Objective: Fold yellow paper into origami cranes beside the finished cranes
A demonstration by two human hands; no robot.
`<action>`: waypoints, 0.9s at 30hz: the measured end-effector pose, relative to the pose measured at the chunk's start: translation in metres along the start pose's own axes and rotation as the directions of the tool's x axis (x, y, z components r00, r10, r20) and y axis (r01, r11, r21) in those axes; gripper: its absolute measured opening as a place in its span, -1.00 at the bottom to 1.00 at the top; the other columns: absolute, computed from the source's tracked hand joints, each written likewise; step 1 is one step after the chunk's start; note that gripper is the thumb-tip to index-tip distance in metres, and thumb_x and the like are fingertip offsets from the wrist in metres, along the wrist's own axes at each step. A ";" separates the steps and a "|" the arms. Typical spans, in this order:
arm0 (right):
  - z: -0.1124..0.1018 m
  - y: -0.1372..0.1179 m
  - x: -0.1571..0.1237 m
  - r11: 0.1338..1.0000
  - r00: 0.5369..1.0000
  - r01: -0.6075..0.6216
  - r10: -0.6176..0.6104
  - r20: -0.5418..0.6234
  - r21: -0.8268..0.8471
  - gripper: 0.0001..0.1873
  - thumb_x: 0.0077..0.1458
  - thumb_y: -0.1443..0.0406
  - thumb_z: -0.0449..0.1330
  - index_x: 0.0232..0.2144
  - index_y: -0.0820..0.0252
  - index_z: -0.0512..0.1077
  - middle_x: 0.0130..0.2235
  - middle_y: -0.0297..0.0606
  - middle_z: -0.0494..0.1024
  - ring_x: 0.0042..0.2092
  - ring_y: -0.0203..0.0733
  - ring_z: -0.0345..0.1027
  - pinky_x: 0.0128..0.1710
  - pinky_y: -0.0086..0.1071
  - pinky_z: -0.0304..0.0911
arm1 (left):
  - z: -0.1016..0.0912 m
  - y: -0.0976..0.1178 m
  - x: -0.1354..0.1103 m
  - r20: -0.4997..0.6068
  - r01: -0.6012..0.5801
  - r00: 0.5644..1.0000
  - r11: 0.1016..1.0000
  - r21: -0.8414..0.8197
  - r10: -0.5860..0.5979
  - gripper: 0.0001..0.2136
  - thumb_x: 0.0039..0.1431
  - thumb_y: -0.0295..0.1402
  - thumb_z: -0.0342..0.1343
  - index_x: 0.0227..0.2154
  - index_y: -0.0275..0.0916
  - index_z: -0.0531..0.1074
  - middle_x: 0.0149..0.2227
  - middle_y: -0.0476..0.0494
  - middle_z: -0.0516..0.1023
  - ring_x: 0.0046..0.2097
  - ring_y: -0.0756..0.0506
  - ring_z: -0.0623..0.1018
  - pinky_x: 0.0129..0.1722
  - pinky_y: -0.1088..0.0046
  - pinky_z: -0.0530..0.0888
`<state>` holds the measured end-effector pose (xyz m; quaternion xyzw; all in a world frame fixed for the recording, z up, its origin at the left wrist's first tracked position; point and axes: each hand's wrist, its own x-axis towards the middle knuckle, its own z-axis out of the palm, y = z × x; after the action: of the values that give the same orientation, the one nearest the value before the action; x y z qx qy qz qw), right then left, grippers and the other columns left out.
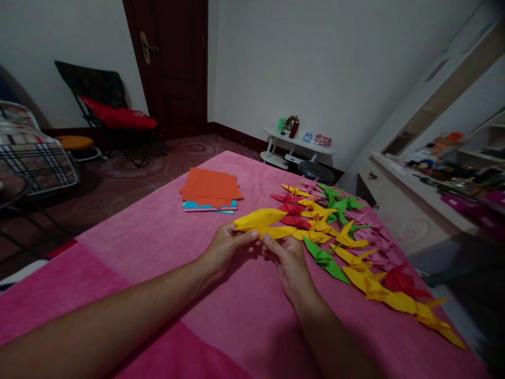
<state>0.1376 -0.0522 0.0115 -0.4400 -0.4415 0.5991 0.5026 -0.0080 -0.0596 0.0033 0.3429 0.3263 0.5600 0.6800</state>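
Note:
A partly folded piece of yellow origami paper [262,218] is held up above the pink cloth [158,231], between my two hands. Its upper flap stands away from the lower one, leaving a gap that opens to the right. My left hand [231,242] pinches its left end, thumb along the lower edge. From the right, my right hand [284,255] grips the lower edge with thumb and fingers; some of those fingertips are hidden. Just right of that hand lies a green paper crane [325,258]. Beyond it spread several yellow cranes [351,258].
Orange paper squares [213,184] top a stack of coloured sheets beyond my left hand. Red cranes [292,209], green cranes [339,202] and pink cranes line the right side. Behind the cloth's far edge stands a white shelf [300,141]; a dresser [418,195] is at right.

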 end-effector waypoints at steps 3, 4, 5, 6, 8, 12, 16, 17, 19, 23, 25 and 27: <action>-0.001 0.001 -0.001 0.999 0.999 0.045 -0.045 -0.021 -0.005 -0.78 -0.16 0.22 0.39 -0.47 0.23 0.51 -0.52 -0.35 0.49 -0.51 -0.35 0.26 -0.50 -0.45 0.10 | 0.000 0.000 -0.001 -0.006 -0.024 1.000 0.999 0.026 0.025 -0.73 -0.02 -0.31 0.34 -0.28 -0.38 0.53 -0.40 -0.14 0.57 -0.43 0.00 0.53 -0.37 0.47 0.46; -0.001 0.002 -0.002 0.999 0.998 0.049 -0.048 -0.026 0.005 -0.79 -0.17 0.23 0.39 -0.49 0.24 0.50 -0.53 -0.36 0.48 -0.51 -0.35 0.25 -0.51 -0.45 0.10 | 0.000 0.000 -0.001 -0.011 -0.029 1.000 0.999 0.032 0.029 -0.73 -0.02 -0.31 0.34 -0.28 -0.38 0.53 -0.40 -0.15 0.57 -0.42 0.00 0.54 -0.37 0.46 0.46; -0.001 0.001 -0.002 0.999 0.998 0.046 -0.046 -0.031 0.022 -0.79 -0.17 0.23 0.40 -0.50 0.24 0.50 -0.54 -0.37 0.48 -0.52 -0.35 0.25 -0.51 -0.45 0.09 | 0.000 0.000 -0.001 -0.020 -0.032 0.999 0.999 0.039 0.033 -0.73 -0.02 -0.31 0.34 -0.28 -0.39 0.53 -0.40 -0.16 0.57 -0.42 -0.01 0.54 -0.37 0.46 0.46; -0.001 0.001 -0.002 0.998 0.999 0.039 -0.038 -0.036 0.044 -0.79 -0.19 0.24 0.40 -0.50 0.24 0.50 -0.55 -0.37 0.48 -0.52 -0.36 0.25 -0.51 -0.45 0.09 | 0.000 0.001 -0.001 -0.033 -0.035 0.999 0.998 0.048 0.037 -0.72 -0.03 -0.31 0.34 -0.29 -0.38 0.53 -0.40 -0.16 0.58 -0.42 -0.01 0.54 -0.37 0.46 0.45; -0.001 0.001 -0.002 0.996 0.999 0.017 -0.013 -0.044 0.089 -0.78 -0.22 0.25 0.41 -0.50 0.24 0.49 -0.56 -0.40 0.47 -0.54 -0.38 0.24 -0.52 -0.46 0.08 | -0.001 0.002 -0.001 -0.065 -0.042 0.997 0.996 0.075 0.046 -0.72 -0.04 -0.30 0.35 -0.29 -0.38 0.53 -0.42 -0.14 0.58 -0.44 0.00 0.54 -0.39 0.49 0.44; -0.002 0.001 -0.001 0.993 0.999 -0.007 0.013 -0.048 0.116 -0.77 -0.23 0.26 0.42 -0.53 0.25 0.48 -0.59 -0.41 0.44 -0.57 -0.40 0.22 -0.54 -0.48 0.07 | -0.003 0.004 -0.001 -0.112 -0.062 0.991 0.988 0.144 0.078 -0.74 -0.05 -0.30 0.35 -0.38 -0.40 0.51 -0.49 -0.13 0.57 -0.49 0.01 0.53 -0.45 0.53 0.42; -0.005 0.004 -0.001 0.998 0.999 0.010 -0.007 -0.053 0.057 -0.78 -0.18 0.24 0.40 -0.55 0.27 0.47 -0.59 -0.39 0.44 -0.55 -0.38 0.24 -0.53 -0.47 0.10 | -0.005 0.006 -0.002 -0.121 -0.079 0.987 0.975 0.207 0.105 -0.76 -0.04 -0.28 0.34 -0.49 -0.38 0.47 -0.54 -0.11 0.56 -0.52 -0.01 0.53 -0.48 0.51 0.42; -0.006 0.005 -0.001 0.999 0.998 0.015 -0.012 -0.058 0.041 -0.78 -0.18 0.23 0.40 -0.55 0.27 0.47 -0.58 -0.38 0.44 -0.55 -0.37 0.24 -0.52 -0.47 0.11 | -0.005 0.007 -0.002 -0.119 -0.078 0.987 0.972 0.222 0.106 -0.75 -0.03 -0.27 0.33 -0.50 -0.38 0.47 -0.55 -0.11 0.56 -0.52 -0.02 0.54 -0.49 0.52 0.42; -0.008 0.006 0.000 1.000 0.998 0.028 -0.028 -0.065 0.007 -0.77 -0.16 0.22 0.39 -0.55 0.27 0.47 -0.58 -0.37 0.45 -0.54 -0.37 0.25 -0.51 -0.46 0.13 | -0.006 0.009 -0.002 -0.107 -0.079 0.988 0.963 0.259 0.110 -0.75 0.00 -0.26 0.31 -0.53 -0.38 0.47 -0.56 -0.10 0.55 -0.53 -0.01 0.53 -0.50 0.53 0.41; -0.014 0.009 0.003 0.995 0.995 0.060 -0.066 -0.074 -0.075 -0.76 -0.14 0.20 0.38 -0.55 0.27 0.47 -0.57 -0.35 0.46 -0.52 -0.35 0.26 -0.49 -0.46 0.14 | -0.012 0.011 0.000 -0.046 -0.138 0.985 0.912 0.386 0.168 -0.76 0.03 -0.25 0.28 -0.51 -0.37 0.51 -0.53 -0.10 0.56 -0.50 0.01 0.53 -0.49 0.56 0.41; -0.016 0.010 0.004 0.989 0.993 0.076 -0.087 -0.079 -0.126 -0.75 -0.12 0.19 0.37 -0.55 0.26 0.48 -0.58 -0.35 0.45 -0.53 -0.34 0.25 -0.50 -0.45 0.13 | -0.016 0.012 0.002 -0.012 -0.164 0.982 0.891 0.423 0.186 -0.77 -0.05 -0.27 0.33 -0.44 -0.37 0.54 -0.48 -0.10 0.58 -0.48 0.01 0.52 -0.47 0.55 0.42; -0.017 0.009 0.004 0.978 0.989 0.111 -0.126 -0.074 -0.179 -0.77 -0.10 0.18 0.36 -0.51 0.25 0.50 -0.57 -0.36 0.45 -0.53 -0.33 0.25 -0.51 -0.45 0.14 | -0.018 0.013 0.004 0.013 -0.160 0.985 0.887 0.433 0.172 -0.72 -0.11 -0.28 0.36 -0.37 -0.37 0.55 -0.44 -0.12 0.60 -0.47 0.00 0.53 -0.46 0.52 0.45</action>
<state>0.1518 -0.0479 -0.0018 -0.4800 -0.4960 0.5080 0.5153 -0.0297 -0.0524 0.0038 0.5046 0.4204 0.5341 0.5323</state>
